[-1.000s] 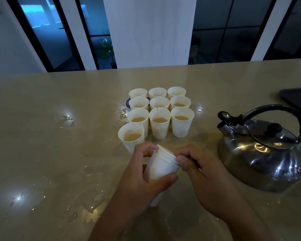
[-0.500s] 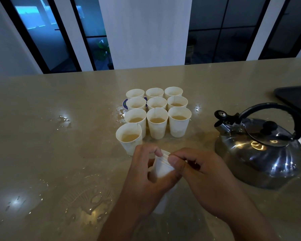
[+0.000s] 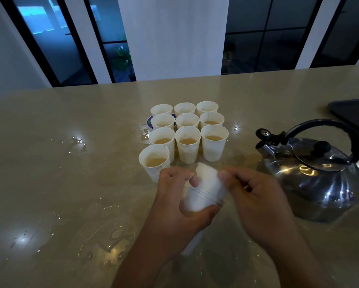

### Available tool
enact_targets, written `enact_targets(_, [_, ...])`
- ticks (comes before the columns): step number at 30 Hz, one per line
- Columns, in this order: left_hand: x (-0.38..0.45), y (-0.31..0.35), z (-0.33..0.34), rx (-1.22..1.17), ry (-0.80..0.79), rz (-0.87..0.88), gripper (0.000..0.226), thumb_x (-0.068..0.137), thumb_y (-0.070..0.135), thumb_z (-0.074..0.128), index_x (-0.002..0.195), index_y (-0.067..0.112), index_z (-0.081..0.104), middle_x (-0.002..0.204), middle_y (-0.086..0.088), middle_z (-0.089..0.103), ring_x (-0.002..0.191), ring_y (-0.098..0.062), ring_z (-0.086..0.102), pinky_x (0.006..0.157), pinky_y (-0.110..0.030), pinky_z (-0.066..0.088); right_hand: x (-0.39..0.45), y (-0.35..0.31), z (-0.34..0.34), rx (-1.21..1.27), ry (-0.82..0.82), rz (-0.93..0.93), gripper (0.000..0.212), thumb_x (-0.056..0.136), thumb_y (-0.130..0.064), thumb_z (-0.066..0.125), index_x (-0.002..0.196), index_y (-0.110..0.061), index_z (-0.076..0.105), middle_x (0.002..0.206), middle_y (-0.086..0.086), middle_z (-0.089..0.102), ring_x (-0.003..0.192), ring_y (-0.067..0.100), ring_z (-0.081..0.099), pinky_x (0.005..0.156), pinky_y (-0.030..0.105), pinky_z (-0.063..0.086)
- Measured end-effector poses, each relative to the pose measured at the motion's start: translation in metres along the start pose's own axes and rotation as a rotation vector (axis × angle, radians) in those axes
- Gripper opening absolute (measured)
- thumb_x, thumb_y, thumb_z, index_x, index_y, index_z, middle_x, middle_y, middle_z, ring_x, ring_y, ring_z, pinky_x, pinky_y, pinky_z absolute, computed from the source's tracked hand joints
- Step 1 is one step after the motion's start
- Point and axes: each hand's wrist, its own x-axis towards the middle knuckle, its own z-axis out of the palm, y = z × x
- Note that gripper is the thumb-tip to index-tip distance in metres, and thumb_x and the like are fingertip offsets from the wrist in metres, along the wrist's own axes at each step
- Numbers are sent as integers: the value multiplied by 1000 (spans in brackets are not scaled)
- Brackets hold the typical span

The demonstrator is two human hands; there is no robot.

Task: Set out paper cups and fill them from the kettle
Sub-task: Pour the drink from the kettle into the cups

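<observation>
Several white paper cups (image 3: 188, 147) stand in rows at the middle of the beige counter (image 3: 70, 183), most holding a pale brown drink. One more filled cup (image 3: 153, 162) stands alone in front at the left. My left hand (image 3: 178, 206) grips a stack of nested white cups (image 3: 195, 201) just in front of the rows. My right hand (image 3: 255, 196) pinches the top cup (image 3: 208, 179), which sits partly out of the stack and is blurred. A steel kettle (image 3: 319, 179) with a black handle stands to the right, spout toward the cups.
Water puddles (image 3: 76, 142) shine on the counter at the left and near the front. A dark flat object (image 3: 353, 115) lies at the far right edge. A blue-rimmed disc (image 3: 150, 122) shows under the back-left cups. Dark windows and a white pillar stand behind.
My right hand has drawn the top cup partway out of the stack, which my left hand still grips. The standing cups and the kettle have stayed where they were.
</observation>
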Motion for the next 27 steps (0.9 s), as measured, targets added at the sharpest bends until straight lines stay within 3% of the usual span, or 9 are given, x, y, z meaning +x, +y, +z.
enact_targets(3, [-6,-6,1,48,7,-26,50,54,63,66,95,51,39,112,22,39,100,-2,48,68,-13,44,7,2,-16,-21,163,-47,17,94,-27,59,89,-39,69,87,-23,67,78,-2,59,63,4,40])
enact_targets(6, [-9,-14,-1,0,69,-54,51,57,55,73,95,47,40,111,18,43,102,-6,51,74,-21,52,12,-1,-24,-91,201,-115,11,91,-28,63,96,-34,70,82,-19,68,81,-4,59,64,3,41])
enact_targets(10, [-8,-18,-5,-20,140,10,55,65,30,85,93,43,40,112,19,43,110,-1,46,80,-10,48,26,1,-14,-259,48,-111,20,84,-31,70,101,-39,63,88,-26,58,88,-7,55,65,5,40])
enact_targets(12, [-10,-22,-6,4,155,13,61,66,23,89,96,44,40,112,18,42,109,-2,46,79,-10,49,35,5,-8,-363,-22,-114,25,85,-25,73,109,-31,69,90,-27,56,84,-4,55,71,7,38])
enact_targets(15, [-12,-29,-9,35,164,12,66,65,22,90,101,47,41,111,17,42,107,-2,48,81,-17,54,48,13,-3,-525,-108,-156,27,88,-22,72,115,-19,72,107,-11,65,89,5,53,83,24,43])
enact_targets(18, [-15,-31,-12,-22,169,11,72,64,18,90,104,53,41,117,17,41,111,3,48,80,-15,54,58,16,-2,-587,-162,-232,24,88,-18,72,112,-17,74,111,-3,69,96,16,57,81,27,38])
enact_targets(22, [-16,-29,-11,-88,175,24,77,60,31,87,111,63,38,124,17,42,115,1,51,82,-13,51,69,16,5,-678,-258,-267,25,93,-21,66,117,-18,72,125,-3,66,113,17,55,88,20,30])
enact_targets(27, [-17,-31,-14,-60,99,49,73,59,52,79,118,63,38,130,21,41,124,0,48,96,-15,46,79,23,20,-683,-421,-314,26,95,-25,63,120,-21,71,126,-4,65,102,5,46,88,23,36])
